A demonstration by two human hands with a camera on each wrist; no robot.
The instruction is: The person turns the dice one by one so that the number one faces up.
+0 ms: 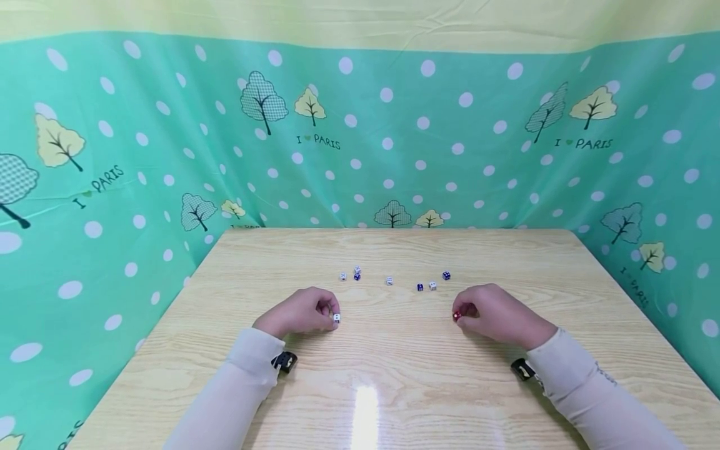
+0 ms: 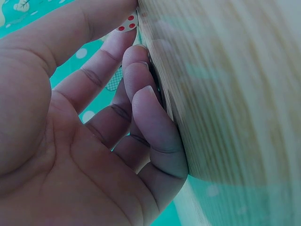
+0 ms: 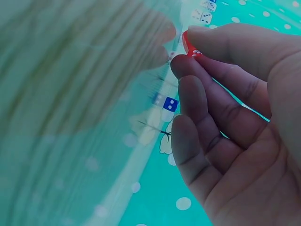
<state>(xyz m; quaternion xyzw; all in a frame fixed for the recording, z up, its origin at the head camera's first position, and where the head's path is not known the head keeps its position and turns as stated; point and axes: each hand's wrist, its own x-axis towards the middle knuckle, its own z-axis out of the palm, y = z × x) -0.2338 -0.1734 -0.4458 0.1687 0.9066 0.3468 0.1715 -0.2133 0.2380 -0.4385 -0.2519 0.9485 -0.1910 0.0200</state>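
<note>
My left hand (image 1: pixel 306 310) pinches a white die (image 1: pixel 336 317) between thumb and fingers, low over the table left of centre. Red pips show on this white die (image 2: pixel 128 24) in the left wrist view, partly covered by the thumb. On the right side, my right hand (image 1: pixel 497 315) pinches a red die (image 1: pixel 457 316) at about the same distance from me. White pips mark the red die (image 3: pixel 192 47) in the right wrist view. Beyond the hands lie loose dice, among them a white die (image 1: pixel 389 281) in the middle and a blue die (image 1: pixel 447 275) toward the right.
A white die (image 1: pixel 343 276) lies beside a stacked-looking white and blue pair (image 1: pixel 357 274). Farther right, a blue die (image 1: pixel 420 287) sits close to another white die (image 1: pixel 432 285). The wooden table (image 1: pixel 405 356) ends at a green dotted curtain (image 1: pixel 388 131) on three sides.
</note>
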